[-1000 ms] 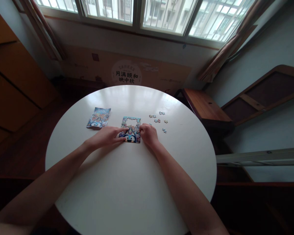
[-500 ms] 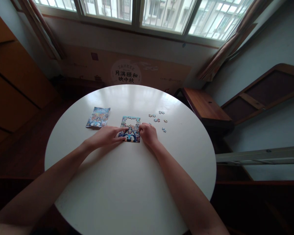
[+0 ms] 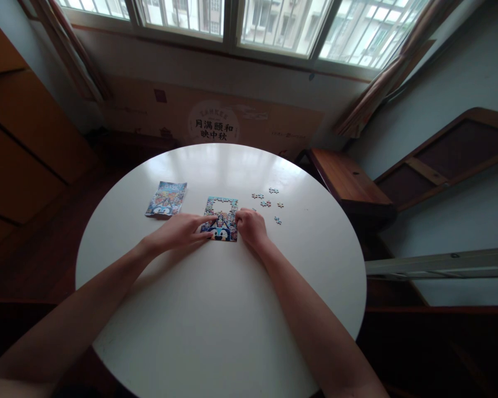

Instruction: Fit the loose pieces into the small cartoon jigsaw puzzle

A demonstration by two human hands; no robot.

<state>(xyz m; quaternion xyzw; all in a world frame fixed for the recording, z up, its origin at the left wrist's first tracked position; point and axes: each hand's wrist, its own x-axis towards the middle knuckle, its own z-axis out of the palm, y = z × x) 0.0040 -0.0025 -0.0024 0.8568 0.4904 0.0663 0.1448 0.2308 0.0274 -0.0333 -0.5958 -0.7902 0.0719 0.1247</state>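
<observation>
Lying flat on the white table (image 3: 207,309), the jigsaw puzzle (image 3: 224,226) seems mostly done: its near part is joined, but one gap is left in the far part. Several loose pieces (image 3: 266,204) lie to the right, apparently not yet placed. The left hand (image 3: 179,228) rests spread fingers on the puzzle's left side, grasping nothing. The right hand (image 3: 252,226) has curled fingers at the right edge; whether they grasp a piece, I cannot tell.
</observation>
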